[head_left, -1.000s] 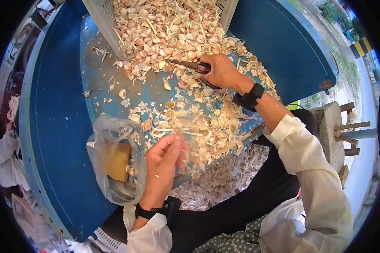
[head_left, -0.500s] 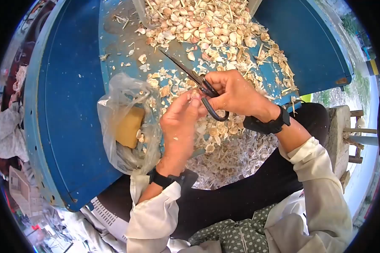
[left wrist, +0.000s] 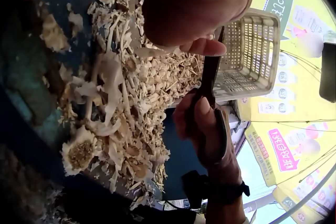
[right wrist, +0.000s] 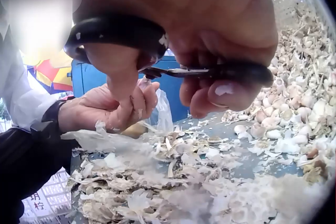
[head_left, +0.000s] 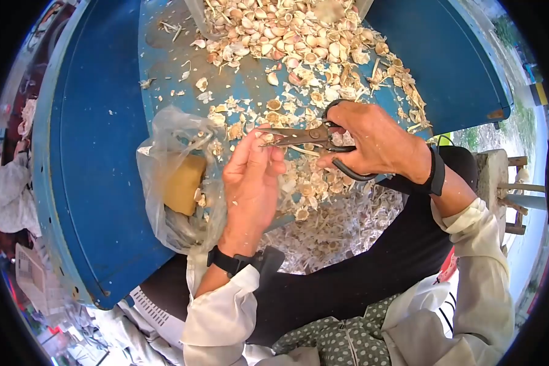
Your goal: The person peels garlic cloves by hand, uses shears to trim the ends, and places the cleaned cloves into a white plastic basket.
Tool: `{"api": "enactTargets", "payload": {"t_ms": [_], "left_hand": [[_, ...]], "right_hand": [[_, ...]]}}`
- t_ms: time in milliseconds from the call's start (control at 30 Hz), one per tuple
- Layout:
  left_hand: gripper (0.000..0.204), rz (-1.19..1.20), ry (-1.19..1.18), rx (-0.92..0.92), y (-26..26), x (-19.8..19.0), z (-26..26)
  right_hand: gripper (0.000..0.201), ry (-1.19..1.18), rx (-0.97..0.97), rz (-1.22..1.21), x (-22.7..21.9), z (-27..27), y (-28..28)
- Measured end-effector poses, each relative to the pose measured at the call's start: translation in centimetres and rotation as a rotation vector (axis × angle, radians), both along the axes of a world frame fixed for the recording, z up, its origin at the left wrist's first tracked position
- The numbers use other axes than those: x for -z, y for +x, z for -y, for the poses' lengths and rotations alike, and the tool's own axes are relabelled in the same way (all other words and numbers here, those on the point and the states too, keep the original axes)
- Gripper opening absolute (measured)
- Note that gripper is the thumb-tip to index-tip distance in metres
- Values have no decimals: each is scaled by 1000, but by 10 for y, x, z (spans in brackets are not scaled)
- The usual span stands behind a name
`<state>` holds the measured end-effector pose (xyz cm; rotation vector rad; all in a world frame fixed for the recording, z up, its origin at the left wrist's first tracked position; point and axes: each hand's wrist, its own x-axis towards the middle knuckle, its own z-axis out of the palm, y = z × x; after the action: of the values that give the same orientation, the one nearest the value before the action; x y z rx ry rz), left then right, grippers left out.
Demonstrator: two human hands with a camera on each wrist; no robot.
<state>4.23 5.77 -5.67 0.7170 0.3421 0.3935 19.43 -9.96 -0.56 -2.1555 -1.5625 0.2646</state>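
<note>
Scissors (head_left: 311,136) with dark blades and black handles are held in my right hand (head_left: 384,137), thumb and fingers through the loops. Their blades point left, slightly apart, and reach the fingertips of my left hand (head_left: 250,183). Between its thumb and fingers the left hand pinches a small pale garlic clove (head_left: 267,138), mostly covered by fingers and blades. In the right wrist view, the scissors' black loop (right wrist: 121,29) circles the thumb, and the left hand (right wrist: 113,108) lies beyond. Garlic skins and root ends (head_left: 308,186) are scattered beneath both hands.
Piled garlic cloves (head_left: 280,30) spill from a pale plastic crate (left wrist: 249,50) at the back. A clear plastic bag (head_left: 158,158) with a yellow-brown block (head_left: 186,185) lies left of my left hand. Blue panels (head_left: 433,61) rise at both sides. Shed skins (head_left: 341,235) heap below the front edge.
My right hand came back from the clove pile with the scissors to the left hand. The blades then swung from pointing up-left to pointing left, onto the clove in the left fingertips.
</note>
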Motion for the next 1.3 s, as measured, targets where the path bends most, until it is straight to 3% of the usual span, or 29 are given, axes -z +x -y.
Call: {"api": "enactTargets", "payload": {"t_ms": [100,167,333,400,433,533,667,800,900,1000,1133,1300], "left_hand": [[30,-40,15,-17,-1,-1,3],[29,-45,37,0,-2,-1,3],[30,-7,51,58,0,1,0],[31,-4,-117,18,2,3,2],[25,-74,-205,-8,3,-3,4],[22,-39,-402,51,3,-2,1],[19,-29,-368,169,-3,11,-9],[16,-272,-266,45,7,-5,-1],[16,-222,-228,113,3,2,-2],[17,-151,-188,239,-3,7,-8],[20,-222,-114,171,2,1,-4],[22,-280,-134,159,3,-1,0]], "right_hand": [[50,-1,61,17,7,3,-3],[48,-124,65,-72,8,4,-4],[48,-115,68,-287,19,1,-1],[44,66,224,-247,25,-7,20],[40,84,337,-139,26,-15,40],[29,84,428,-7,51,-38,91],[16,104,306,48,73,-54,103],[17,48,291,13,72,-48,105],[15,32,438,-64,61,-49,103],[18,-19,500,12,67,-66,110],[17,21,408,61,72,-71,110],[21,-121,431,154,69,-53,113]]}}
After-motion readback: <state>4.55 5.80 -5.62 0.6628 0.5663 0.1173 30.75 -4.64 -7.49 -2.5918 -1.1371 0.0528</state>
